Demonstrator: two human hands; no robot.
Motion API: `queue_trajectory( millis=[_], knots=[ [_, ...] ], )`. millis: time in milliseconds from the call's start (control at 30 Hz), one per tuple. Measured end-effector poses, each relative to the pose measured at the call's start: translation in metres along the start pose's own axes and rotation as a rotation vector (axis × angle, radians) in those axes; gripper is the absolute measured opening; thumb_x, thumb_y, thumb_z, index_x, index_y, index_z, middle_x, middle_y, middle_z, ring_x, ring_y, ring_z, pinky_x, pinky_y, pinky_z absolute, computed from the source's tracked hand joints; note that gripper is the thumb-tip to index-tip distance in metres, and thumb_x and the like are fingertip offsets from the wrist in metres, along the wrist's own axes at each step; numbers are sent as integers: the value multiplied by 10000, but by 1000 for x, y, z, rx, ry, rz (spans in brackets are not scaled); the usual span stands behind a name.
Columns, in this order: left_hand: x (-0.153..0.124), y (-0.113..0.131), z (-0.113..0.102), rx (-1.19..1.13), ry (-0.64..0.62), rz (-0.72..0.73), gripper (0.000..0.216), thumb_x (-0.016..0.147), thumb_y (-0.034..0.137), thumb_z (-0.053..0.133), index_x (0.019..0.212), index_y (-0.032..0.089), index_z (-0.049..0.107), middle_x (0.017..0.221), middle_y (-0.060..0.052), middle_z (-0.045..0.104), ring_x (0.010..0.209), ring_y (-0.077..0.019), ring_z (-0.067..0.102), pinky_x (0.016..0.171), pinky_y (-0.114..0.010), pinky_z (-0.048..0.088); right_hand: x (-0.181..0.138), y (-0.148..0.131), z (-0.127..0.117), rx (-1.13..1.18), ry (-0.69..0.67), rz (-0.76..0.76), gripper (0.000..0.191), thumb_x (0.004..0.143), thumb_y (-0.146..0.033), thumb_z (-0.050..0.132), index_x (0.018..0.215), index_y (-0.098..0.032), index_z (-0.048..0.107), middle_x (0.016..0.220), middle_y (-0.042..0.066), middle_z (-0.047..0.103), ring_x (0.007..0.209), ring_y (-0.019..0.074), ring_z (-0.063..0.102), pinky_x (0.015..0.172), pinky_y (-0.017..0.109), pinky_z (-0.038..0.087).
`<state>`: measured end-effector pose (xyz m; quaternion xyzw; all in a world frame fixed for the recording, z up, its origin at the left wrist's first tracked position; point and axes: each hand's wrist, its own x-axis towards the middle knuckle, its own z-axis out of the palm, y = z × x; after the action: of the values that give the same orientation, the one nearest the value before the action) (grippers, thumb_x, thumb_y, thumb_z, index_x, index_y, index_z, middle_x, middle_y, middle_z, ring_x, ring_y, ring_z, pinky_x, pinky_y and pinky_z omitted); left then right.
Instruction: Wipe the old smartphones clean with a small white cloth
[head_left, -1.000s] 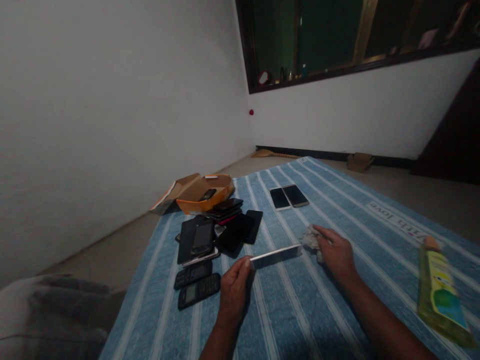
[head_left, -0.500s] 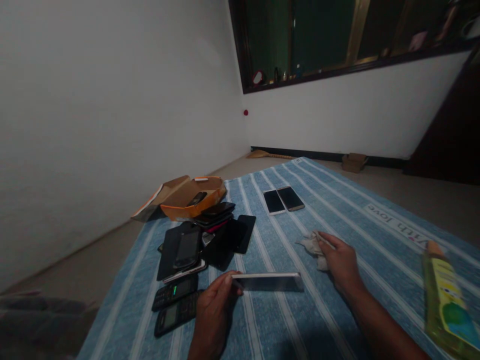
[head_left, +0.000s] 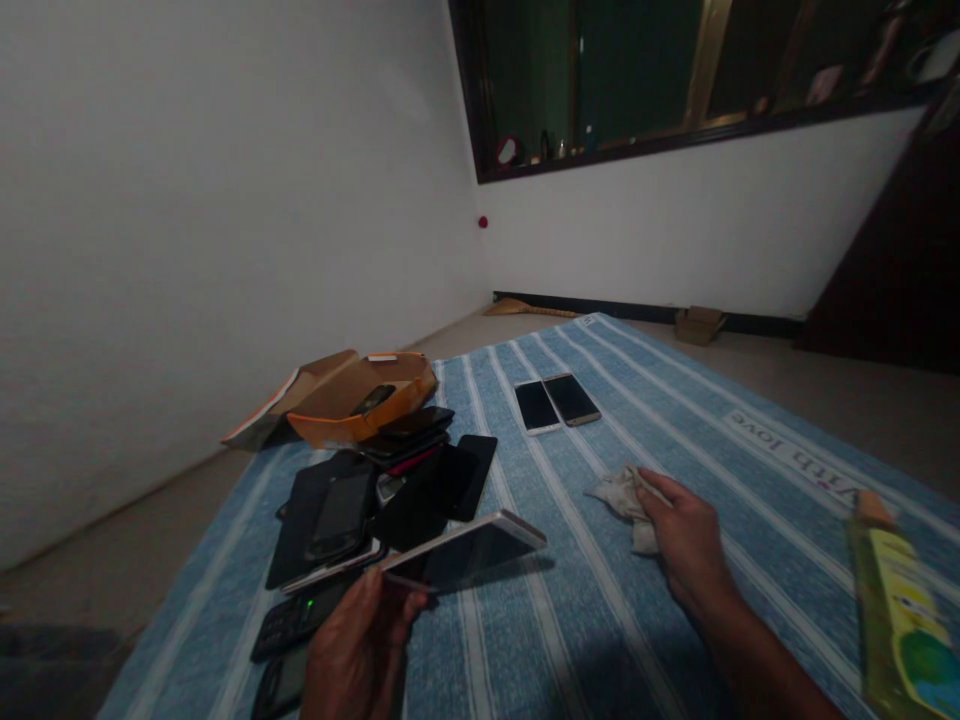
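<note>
My left hand [head_left: 360, 640] grips a smartphone [head_left: 480, 552] by its left end, thumb on top, and holds it tilted above the striped cloth. Its dark face turns toward me and a pale edge runs along the top. On the right, my right hand [head_left: 686, 530] pinches a crumpled pale rag [head_left: 626, 500] that hangs near the cloth. Close by my left hand lie two keypad phones [head_left: 289, 625], partly hidden behind it. A heap of dark phones [head_left: 341, 510] spreads just beyond them.
An open orange cardboard box [head_left: 337, 425] with a phone inside stands at the back left. Two smartphones [head_left: 559, 402] lie side by side at the far middle. A bottle of yellowish liquid [head_left: 896, 610] is at the right edge. Blue striped cloth [head_left: 675, 430] covers the surface.
My left hand has moved left and tilted the smartphone, whose far end now points up and away. My right hand keeps the rag in nearly the same place. The view has shifted slightly.
</note>
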<state>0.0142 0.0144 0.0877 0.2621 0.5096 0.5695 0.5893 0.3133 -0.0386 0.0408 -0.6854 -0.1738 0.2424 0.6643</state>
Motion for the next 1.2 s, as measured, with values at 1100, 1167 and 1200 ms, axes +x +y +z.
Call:
queue_trajectory(
  millis=[1100, 1167, 1200],
  knots=[
    [-7, -3, -1, 189, -179, 54, 363, 561, 440, 883, 698, 129, 755, 616, -41, 643, 621, -181, 570, 604, -288, 511, -2, -2, -7, -152, -10, -25, 508, 684, -471, 665, 1047, -134, 778, 1010, 116, 776, 976, 319, 714, 857, 392, 545],
    [-8, -3, -1, 197, -174, 53, 386, 565, 471, 875, 701, 131, 755, 603, -41, 633, 618, -188, 566, 596, -294, 502, -1, -1, -7, -168, -12, -29, 505, 678, -474, 663, 1039, -142, 783, 1001, 113, 778, 981, 324, 713, 863, 390, 543],
    [-7, -3, -1, 198, -174, 48, 402, 565, 494, 870, 700, 133, 754, 608, -45, 636, 620, -193, 568, 598, -301, 502, -1, -1, -7, -170, -9, -34, 498, 673, -473, 666, 1029, -145, 786, 999, 113, 778, 986, 325, 712, 865, 388, 543]
  ],
)
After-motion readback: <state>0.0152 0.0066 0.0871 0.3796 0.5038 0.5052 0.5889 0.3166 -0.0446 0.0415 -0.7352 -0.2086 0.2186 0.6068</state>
